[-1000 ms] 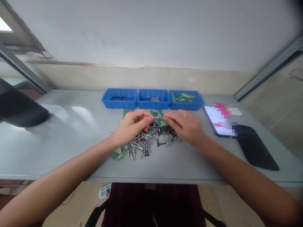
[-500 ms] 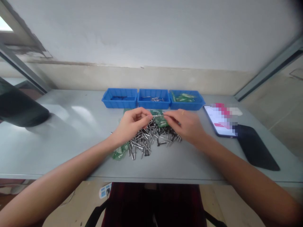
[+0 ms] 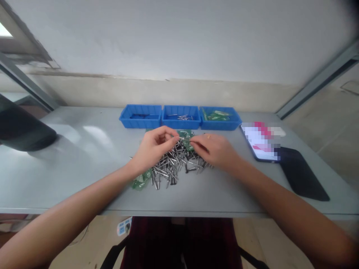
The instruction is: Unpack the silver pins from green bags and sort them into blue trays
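Note:
Over a pile of silver rivets [image 3: 168, 164] mixed with black screws [image 3: 173, 181], my left hand [image 3: 158, 146] pinches one end of a thin silver rivet [image 3: 183, 138]. The fingertips of my right hand [image 3: 214, 148] are closed at the rivet's other end, just right of the left fingertips. Green plastic packets lie in the pile, one [image 3: 142, 180] at its left edge and another [image 3: 187, 135] behind the rivet.
Behind the pile stand three blue bins: the left [image 3: 141, 123] with dark pieces, the middle [image 3: 181, 124] with silver rivets, the right [image 3: 221, 125] with green packets. A phone [image 3: 259, 144] and black pad [image 3: 304, 173] lie right, a dark cylindrical object [image 3: 25, 125] left.
My right hand has moved slightly left and down, bringing its fingertips closer to my left hand. The whole view has shifted slightly.

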Tool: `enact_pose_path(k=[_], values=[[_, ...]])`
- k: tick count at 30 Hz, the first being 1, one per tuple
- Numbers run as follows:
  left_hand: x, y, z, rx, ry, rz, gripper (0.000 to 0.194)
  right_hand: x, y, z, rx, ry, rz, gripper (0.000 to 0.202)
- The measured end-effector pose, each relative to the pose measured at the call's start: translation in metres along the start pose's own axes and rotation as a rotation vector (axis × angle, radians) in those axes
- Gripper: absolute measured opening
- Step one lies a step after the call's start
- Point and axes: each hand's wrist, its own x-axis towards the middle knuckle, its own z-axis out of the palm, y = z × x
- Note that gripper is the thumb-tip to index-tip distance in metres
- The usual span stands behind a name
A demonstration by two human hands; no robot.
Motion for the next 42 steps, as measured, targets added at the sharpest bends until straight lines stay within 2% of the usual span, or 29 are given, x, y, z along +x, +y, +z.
enact_pose_path(k=[9,15,22,27,30,36,42], values=[[-0.0027,-0.0022,0.0037,0.001,-0.068,-0.008,0.016,0.0000,-0.0046,0.0011,0.090,0.034,0.054,0.013],[-0.0031,-0.0005,0.0035,0.038,-0.054,-0.018,0.018,-0.0006,-0.0066,0.0022,0.140,-0.012,0.064,0.016],[-0.0038,-0.0006,0.0047,0.003,-0.074,-0.019,0.016,-0.0018,-0.0078,0.0059,0.128,-0.132,-0.030,0.025],[-0.0020,0.0010,0.0053,0.008,-0.085,-0.007,0.014,-0.0029,-0.0073,0.0048,0.147,-0.029,0.000,0.021],[-0.0018,0.0007,0.0052,0.040,-0.130,-0.005,0.014,-0.0030,-0.0078,0.0025,0.159,0.015,0.000,0.027],[-0.0031,-0.0008,0.0050,0.132,-0.255,-0.010,0.008,-0.0023,-0.0079,0.0028,0.054,0.029,-0.167,0.031],[-0.0046,0.0001,0.0044,0.155,-0.319,-0.012,0.007,-0.0007,-0.0071,0.0032,0.048,0.010,-0.199,0.025]])
